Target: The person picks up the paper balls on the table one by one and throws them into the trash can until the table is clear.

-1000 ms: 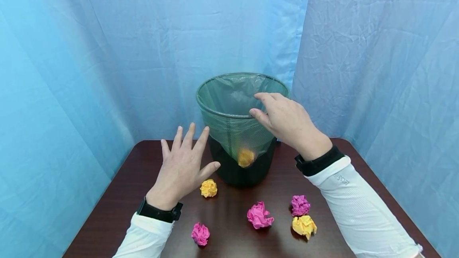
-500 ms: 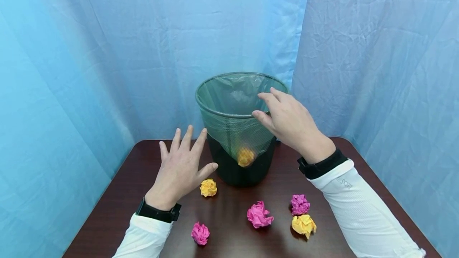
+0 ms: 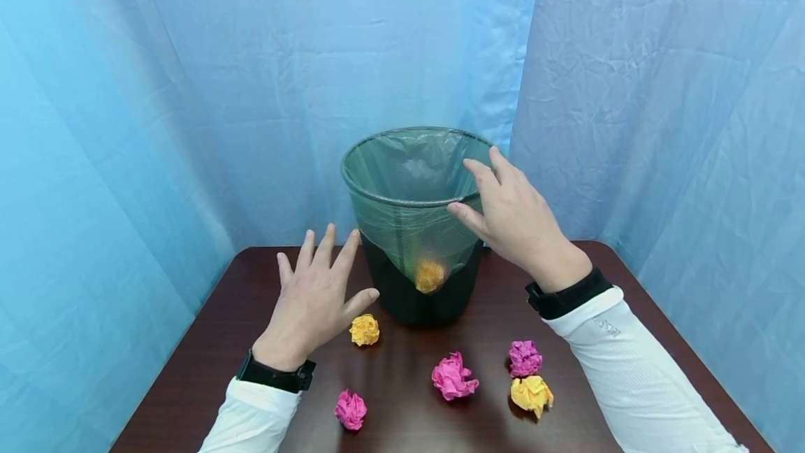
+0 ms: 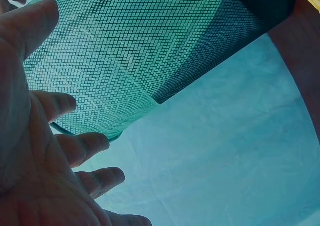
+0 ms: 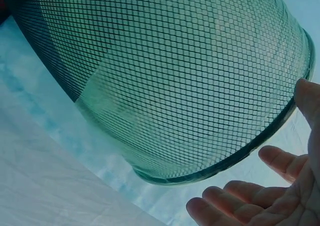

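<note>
A black mesh wastebasket (image 3: 428, 313) stands upright on the table, lined with a thin green plastic bag (image 3: 383, 170) folded over its rim. Through the mesh, a yellow crumpled paper ball (image 3: 430, 276) shows low in the bag. My left hand (image 3: 308, 303), fingers spread and holding nothing, hovers left of the basket; the left wrist view shows its bare palm beside the mesh. Over the basket's right rim hangs my right hand (image 3: 518, 219), with fingers apart and nothing held. In the right wrist view its thumb (image 5: 307, 98) is at the rim; contact is unclear.
Several crumpled paper balls lie on the dark wooden table (image 3: 207, 369): yellow (image 3: 365, 330), pink (image 3: 350, 410), larger pink (image 3: 454, 377), magenta (image 3: 525, 358) and yellow (image 3: 532, 395). The last two sit close together. Blue cloth (image 3: 283, 89) surrounds the table's back and sides.
My right hand has shifted slightly right along the rim, its fingers spreading a little more. My left hand has drifted slightly left and down. The paper balls stay in place.
</note>
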A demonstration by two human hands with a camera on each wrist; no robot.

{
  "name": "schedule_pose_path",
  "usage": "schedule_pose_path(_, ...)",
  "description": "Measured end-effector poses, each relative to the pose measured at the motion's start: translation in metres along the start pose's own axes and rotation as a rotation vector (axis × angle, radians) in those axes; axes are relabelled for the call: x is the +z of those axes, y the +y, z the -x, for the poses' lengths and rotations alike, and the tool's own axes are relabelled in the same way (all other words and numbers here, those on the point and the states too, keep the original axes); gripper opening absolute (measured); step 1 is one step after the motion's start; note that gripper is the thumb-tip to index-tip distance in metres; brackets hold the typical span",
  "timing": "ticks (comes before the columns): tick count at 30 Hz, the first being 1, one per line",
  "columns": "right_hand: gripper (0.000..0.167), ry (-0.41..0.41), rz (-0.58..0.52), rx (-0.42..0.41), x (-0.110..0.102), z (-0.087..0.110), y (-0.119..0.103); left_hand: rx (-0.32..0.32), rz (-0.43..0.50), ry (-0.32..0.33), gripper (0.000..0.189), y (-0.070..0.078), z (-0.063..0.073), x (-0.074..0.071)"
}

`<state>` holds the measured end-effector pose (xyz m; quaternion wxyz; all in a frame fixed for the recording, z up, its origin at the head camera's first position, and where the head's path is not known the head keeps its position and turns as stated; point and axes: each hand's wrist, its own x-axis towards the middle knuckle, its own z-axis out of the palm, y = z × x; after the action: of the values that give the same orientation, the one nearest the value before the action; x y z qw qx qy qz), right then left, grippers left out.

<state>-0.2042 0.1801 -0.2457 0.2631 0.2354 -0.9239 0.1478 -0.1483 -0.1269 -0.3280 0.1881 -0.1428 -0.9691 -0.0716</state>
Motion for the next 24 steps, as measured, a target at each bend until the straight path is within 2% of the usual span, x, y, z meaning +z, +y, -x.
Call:
schedule_pose_path(4, 0.079, 0.018, 0.006, 0.020, 0.002, 0.003, 0.002, -0.004, 0.003, -0.002, 0.094, -0.001, 0.002, 0.002)
schedule_pose_path(13, 0.094, -0.020, 0.015, 0.149, 0.009, 0.009, 0.009, -0.011, 0.003, -0.007, 0.095, -0.004, 0.005, 0.006)
schedule_pose_path(24, 0.102, -0.002, 0.046, 0.196, 0.019, 0.017, 0.018, -0.017, 0.006, -0.013, 0.095, -0.005, 0.007, 0.010)
